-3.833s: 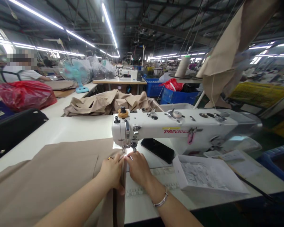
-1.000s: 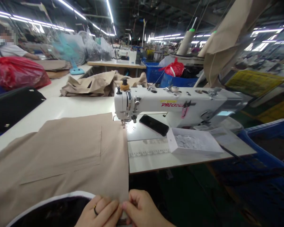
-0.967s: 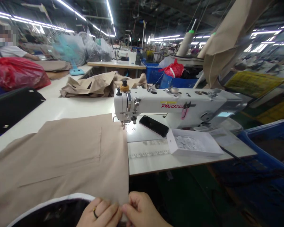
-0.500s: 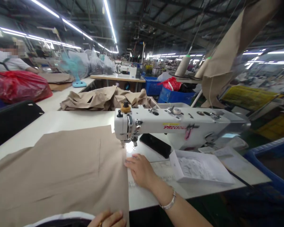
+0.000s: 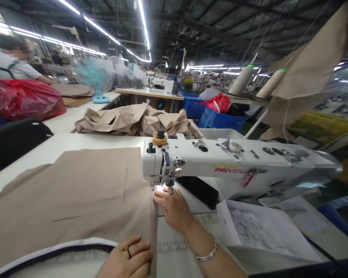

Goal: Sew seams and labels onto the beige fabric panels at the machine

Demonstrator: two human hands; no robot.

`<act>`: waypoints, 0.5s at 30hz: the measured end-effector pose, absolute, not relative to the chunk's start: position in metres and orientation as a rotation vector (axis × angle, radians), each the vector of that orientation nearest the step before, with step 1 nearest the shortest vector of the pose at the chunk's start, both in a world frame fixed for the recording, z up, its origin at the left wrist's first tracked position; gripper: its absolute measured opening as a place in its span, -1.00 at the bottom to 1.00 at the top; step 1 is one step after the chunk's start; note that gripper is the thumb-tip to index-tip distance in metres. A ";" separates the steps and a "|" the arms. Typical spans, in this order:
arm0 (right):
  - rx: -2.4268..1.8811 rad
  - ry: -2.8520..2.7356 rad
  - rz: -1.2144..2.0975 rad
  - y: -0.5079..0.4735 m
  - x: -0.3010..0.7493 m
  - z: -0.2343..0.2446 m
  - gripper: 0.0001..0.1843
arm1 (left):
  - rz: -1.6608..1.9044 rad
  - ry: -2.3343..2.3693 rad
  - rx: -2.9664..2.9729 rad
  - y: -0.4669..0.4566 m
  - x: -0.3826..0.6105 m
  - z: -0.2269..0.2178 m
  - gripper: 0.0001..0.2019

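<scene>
Tan smooth cloth (image 5: 75, 193), flat; my left hand (image 5: 124, 260) curls gripping its near edge, right hand (image 5: 172, 208) open, fingers flat by the white sewing machine (image 5: 220, 166).

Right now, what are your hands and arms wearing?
The left hand has a thin ring on one finger. The right hand has no rings, but a silvery bracelet circles its wrist. No gloves; the right forearm shows no sleeve.
</scene>
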State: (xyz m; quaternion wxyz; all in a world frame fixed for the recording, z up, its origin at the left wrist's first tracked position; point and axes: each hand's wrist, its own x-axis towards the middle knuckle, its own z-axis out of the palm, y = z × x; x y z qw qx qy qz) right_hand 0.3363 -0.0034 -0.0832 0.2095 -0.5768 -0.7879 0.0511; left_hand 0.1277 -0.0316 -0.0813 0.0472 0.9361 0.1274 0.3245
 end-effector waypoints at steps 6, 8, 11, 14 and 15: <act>-1.574 -2.145 0.144 -0.003 0.336 -0.085 -0.60 | 0.757 0.354 2.874 -0.006 0.131 -0.080 -0.70; -1.571 -2.141 0.139 -0.003 0.336 -0.086 -0.60 | 0.737 0.338 2.875 0.003 0.133 -0.080 -0.72; -1.584 -2.136 0.131 -0.003 0.335 -0.086 -0.59 | 0.782 0.300 2.873 0.016 0.136 -0.082 -0.71; -1.594 -2.130 0.102 -0.002 0.336 -0.085 -0.59 | 0.774 0.281 2.873 0.029 0.139 -0.084 -0.71; -1.596 -2.130 0.089 -0.002 0.336 -0.085 -0.59 | 0.755 0.278 2.876 0.033 0.140 -0.085 -0.73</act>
